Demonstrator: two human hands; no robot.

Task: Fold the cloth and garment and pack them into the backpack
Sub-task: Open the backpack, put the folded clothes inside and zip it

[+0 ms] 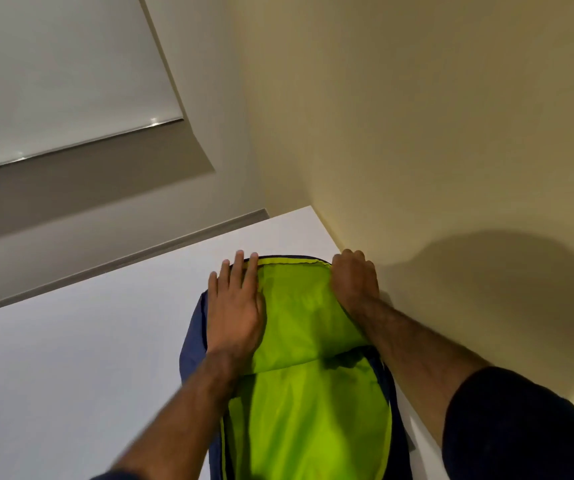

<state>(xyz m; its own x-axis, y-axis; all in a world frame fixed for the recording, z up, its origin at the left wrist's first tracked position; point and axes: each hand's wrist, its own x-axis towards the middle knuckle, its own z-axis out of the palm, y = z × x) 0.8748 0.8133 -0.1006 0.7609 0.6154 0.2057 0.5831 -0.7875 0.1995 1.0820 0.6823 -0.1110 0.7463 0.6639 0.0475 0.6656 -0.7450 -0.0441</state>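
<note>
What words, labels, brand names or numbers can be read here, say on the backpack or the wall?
None can be read.
The backpack shows only plain navy and green fabric, with no logo or tag in view.
The wall, table and blind carry no print.

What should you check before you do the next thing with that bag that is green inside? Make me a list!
1. Backpack is unzipped and spread open: ok, its green lining shows.
2. Backpack lies flat on the white table: ok.
3. Left hand steadies the left rim: ok, it presses flat with straight fingers.
4. Right hand has a grip on the far right corner: ok, its fingers curl over the edge.
5. Folded cloth and garment are ready to go in: cannot tell, neither is in view.
6. Nothing else is inside the backpack: cannot tell, a fold of lining covers part of it.
</note>
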